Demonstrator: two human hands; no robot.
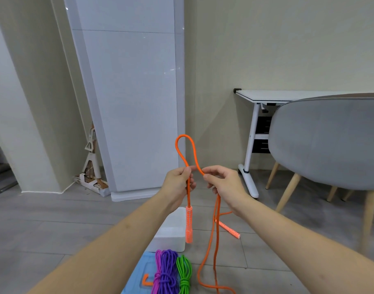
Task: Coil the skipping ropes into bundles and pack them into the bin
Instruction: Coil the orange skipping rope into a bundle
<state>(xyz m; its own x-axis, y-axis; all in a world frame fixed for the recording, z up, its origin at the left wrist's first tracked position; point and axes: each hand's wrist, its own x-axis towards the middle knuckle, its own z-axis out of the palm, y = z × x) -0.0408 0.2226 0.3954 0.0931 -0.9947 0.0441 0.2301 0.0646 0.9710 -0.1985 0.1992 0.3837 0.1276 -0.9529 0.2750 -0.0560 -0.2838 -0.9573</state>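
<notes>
An orange skipping rope [194, 153] stands in an upright loop between my hands. My left hand [177, 183] grips the strand from which one orange handle [188, 224] hangs. My right hand [222, 183] pinches the other side of the loop, and the rope runs down from it to the floor. The second orange handle [228, 229] lies on the floor. Coiled bundles in pink [157, 272], purple [168, 270] and green [184, 272] lie side by side on a light blue surface [143, 270] at the bottom of the view.
A white foam box [171, 234] sits on the floor below my hands. A grey chair [330, 141] with wooden legs stands at the right, a white desk [266, 96] behind it. A tall white panel [135, 102] leans on the wall ahead.
</notes>
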